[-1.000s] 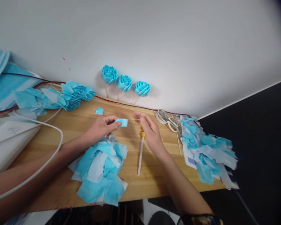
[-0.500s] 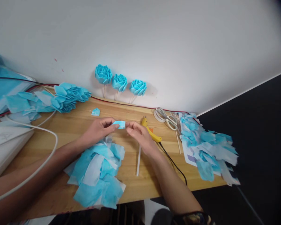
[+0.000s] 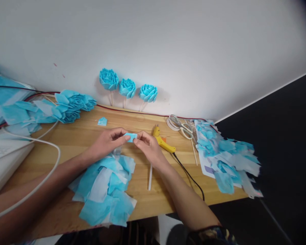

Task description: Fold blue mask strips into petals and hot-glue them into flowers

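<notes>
1. A plain pale-grey wall rises behind everything.
2. A wooden worktop with visible grain runs along its foot.
3. At the right end, a loose heap of pale-blue and white fabric-like scraps hangs partly over the edge.
4. A second heap of blue and white fabric-like pieces spreads by the near edge, beside the left forearm.
5. A white, boxy object sits at far left, a white cable looping across it.
6. A bunch of layered blue flowers lies toward the back left.
7. The hands meet over the middle: the left hand and the right hand are close together, each pinching one end of the same small piece.
8. Three blue, many-petalled flowers on thin pale sticks lean against the wall.
9. A yellow glue gun with a black cord lies just right of the right hand.
10. White-handled scissors lie farther back.
11. A slim whitish rod lies below the right hand.
12. The small, flat blue piece is held level between both thumbs, above the worktop.
13. A tiny folded blue piece lies behind the left hand.
</notes>
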A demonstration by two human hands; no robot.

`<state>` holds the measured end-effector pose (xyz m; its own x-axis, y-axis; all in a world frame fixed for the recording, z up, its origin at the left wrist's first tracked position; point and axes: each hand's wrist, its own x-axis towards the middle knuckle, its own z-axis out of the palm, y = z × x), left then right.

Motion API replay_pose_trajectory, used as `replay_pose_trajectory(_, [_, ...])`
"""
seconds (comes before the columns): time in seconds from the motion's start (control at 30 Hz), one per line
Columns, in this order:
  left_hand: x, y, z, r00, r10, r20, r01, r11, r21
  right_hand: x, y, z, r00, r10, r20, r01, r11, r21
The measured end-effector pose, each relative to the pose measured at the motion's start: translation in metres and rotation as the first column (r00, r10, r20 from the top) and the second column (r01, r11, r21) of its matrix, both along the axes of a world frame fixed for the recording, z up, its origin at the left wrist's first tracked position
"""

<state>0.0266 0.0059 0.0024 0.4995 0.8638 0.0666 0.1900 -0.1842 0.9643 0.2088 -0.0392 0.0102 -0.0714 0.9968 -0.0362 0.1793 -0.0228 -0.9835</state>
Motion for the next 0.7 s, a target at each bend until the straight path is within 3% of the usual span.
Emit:
replay_pose_trajectory(0.1, [0.001,0.000,-0.002,0.999,0.032,0.016,-0.032,0.999,-0.038,0.002,0.000,0.002,0.999,0.011,0.039,-0.013,0.999,0.036])
replay_pose_trajectory(0.2, [0.000,0.000,-0.003,0.998,0.046,0.036,-0.042,0.994,-0.099,0.013,0.002,0.005,0.997,-0.055,0.063,0.048,0.994,0.102])
replay_pose_trajectory(0.3, [-0.001,0.001,-0.003,0.998,0.039,0.043,-0.033,0.991,-0.133,0.026,0.004,0.007,0.985,-0.166,-0.049,0.171,0.973,0.153])
replay_pose_trajectory(0.4, [-0.001,0.001,-0.003,0.999,0.028,0.037,-0.022,0.990,-0.141,0.031,0.004,0.005,0.971,-0.199,-0.129,0.221,0.957,0.189])
replay_pose_trajectory(0.53, [0.000,0.001,-0.003,0.999,0.012,0.030,-0.008,0.992,-0.122,0.024,0.002,0.000,0.994,-0.064,-0.086,0.080,0.979,0.190])
replay_pose_trajectory(0.7, [0.000,0.001,-0.002,1.000,0.013,0.021,-0.011,0.996,-0.091,0.019,0.001,-0.006,0.996,0.094,-0.010,-0.092,0.992,0.089])
